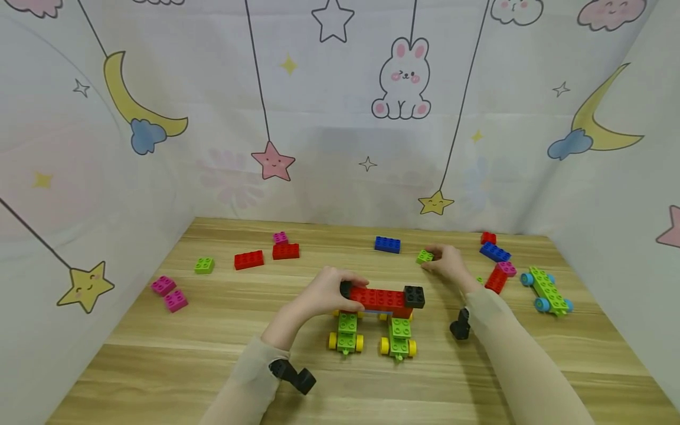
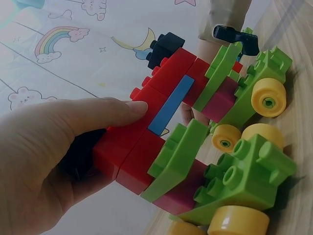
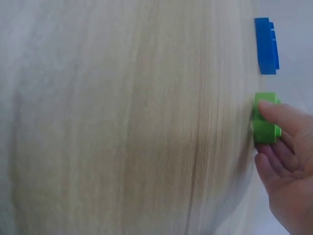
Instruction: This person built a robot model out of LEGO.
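My left hand (image 1: pixel 324 292) grips the left end of a red brick beam (image 1: pixel 379 298), around a black brick there; a second black brick (image 1: pixel 414 296) tops the right end. In the left wrist view the thumb lies on the red bricks (image 2: pixel 161 83), beside a blue strip (image 2: pixel 171 105). Below the beam are two green wheeled bases (image 1: pixel 347 333) (image 1: pixel 399 337) with yellow wheels. Farther back, my right hand (image 1: pixel 448 262) pinches a small green brick (image 1: pixel 424 257); the right wrist view shows the thumb on this green brick (image 3: pixel 265 129).
A blue brick (image 1: pixel 388 244) lies at the back, left of the right hand. Red bricks (image 1: pixel 248 260), pink bricks (image 1: pixel 176 300) and a green brick (image 1: pixel 204 265) lie at the left. At the right are a green base with blue wheels (image 1: pixel 549 290) and several loose bricks (image 1: pixel 495 252).
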Demonstrator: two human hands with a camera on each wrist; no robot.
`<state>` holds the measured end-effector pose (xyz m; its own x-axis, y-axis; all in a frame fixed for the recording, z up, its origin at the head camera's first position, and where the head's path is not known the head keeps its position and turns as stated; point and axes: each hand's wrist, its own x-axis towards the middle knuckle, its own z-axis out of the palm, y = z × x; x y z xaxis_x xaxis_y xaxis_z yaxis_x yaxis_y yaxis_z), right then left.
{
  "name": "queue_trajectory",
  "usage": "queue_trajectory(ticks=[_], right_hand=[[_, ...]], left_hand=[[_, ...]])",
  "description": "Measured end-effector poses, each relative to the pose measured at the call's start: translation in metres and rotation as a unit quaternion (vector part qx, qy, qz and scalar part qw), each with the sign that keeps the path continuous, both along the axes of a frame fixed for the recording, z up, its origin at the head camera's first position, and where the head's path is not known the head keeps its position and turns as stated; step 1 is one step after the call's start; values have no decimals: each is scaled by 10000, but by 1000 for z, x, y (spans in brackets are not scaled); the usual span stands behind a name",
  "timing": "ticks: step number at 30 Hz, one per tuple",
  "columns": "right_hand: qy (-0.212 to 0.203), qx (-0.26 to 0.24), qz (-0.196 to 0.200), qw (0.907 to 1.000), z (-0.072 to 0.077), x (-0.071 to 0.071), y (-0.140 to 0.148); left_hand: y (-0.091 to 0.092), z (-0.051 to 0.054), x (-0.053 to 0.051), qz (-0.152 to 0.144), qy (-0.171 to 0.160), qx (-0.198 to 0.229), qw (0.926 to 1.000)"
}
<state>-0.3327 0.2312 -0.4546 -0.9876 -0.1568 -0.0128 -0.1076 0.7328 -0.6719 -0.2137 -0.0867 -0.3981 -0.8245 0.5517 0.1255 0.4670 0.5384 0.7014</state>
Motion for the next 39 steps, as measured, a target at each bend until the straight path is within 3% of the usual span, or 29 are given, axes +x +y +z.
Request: queue_trajectory(ticks=[10,18,25,31,35,39], right_hand=[[222,15,-40,9997,8,5,-3],[566,-285,219,9977,40,17,-24],[625,-512,629,9947,78,43,-48],[645,-732,877,9914,103,70,-66],[686,-868,1083,9879,112,87,-78],[791,-844,1267,9852,111,101,-87]], left_hand=[[1,-1,0,-22,12,-4,10000],[-1,-2,0,-18,6,-8,10000],[0,-3,-1,8,-24,-10,10000],[0,-3,-3,-23,-35,-2,10000],[-1,-3,-4,-60,-22,16,10000],[-1,-2,-4,-91,0,22,10000]])
